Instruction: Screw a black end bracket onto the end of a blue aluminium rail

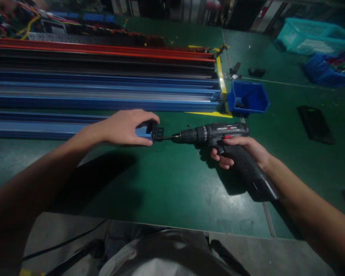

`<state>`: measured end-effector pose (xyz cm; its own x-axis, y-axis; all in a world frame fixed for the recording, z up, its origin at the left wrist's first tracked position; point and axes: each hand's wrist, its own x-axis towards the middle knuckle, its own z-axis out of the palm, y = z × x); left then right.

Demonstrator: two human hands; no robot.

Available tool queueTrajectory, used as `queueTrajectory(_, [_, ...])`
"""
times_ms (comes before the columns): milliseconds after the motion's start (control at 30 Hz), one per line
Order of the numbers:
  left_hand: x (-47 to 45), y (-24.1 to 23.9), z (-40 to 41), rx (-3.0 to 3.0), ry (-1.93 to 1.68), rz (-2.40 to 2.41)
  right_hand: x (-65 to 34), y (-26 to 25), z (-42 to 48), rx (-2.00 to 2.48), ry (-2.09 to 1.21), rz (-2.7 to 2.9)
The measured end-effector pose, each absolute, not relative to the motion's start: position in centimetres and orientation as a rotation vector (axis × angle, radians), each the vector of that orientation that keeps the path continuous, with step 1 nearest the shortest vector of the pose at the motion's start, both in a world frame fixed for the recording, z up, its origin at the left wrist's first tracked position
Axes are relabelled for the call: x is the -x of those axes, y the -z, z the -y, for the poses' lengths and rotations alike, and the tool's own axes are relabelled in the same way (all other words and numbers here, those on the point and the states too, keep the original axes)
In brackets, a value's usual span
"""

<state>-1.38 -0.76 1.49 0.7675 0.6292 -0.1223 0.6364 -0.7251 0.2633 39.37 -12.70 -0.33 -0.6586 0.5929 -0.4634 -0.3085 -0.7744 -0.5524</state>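
Observation:
My left hand (123, 126) is wrapped over the right end of a long blue rail (60, 129), with thumb and fingers gripping its two sides. At that end sits a black end cap (155, 131) with a small slotted tab. My right hand (244, 149) grips the handle of a black cordless drill (215, 132), which lies level and points left. Its long thin bit (169, 137) reaches the end cap; whether it sits in a screw I cannot tell. A tiny dark screw (189, 125) lies on the table just above the chuck.
Several blue, black and red rails (103, 92) lie side by side behind. A blue bin (248, 97) stands at their right end. Farther right are a dark flat object (315, 124), a teal basket (316, 36) and a blue basket (330, 71). Wiring (31, 23) lies at the back left.

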Motion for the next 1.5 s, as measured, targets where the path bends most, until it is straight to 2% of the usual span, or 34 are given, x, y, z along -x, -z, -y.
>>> queueTrajectory(1500, [1.42,-1.58,0.75,-2.662,0.033,-0.980,-39.35,-0.29,12.70,1.019,-2.391,0.611])
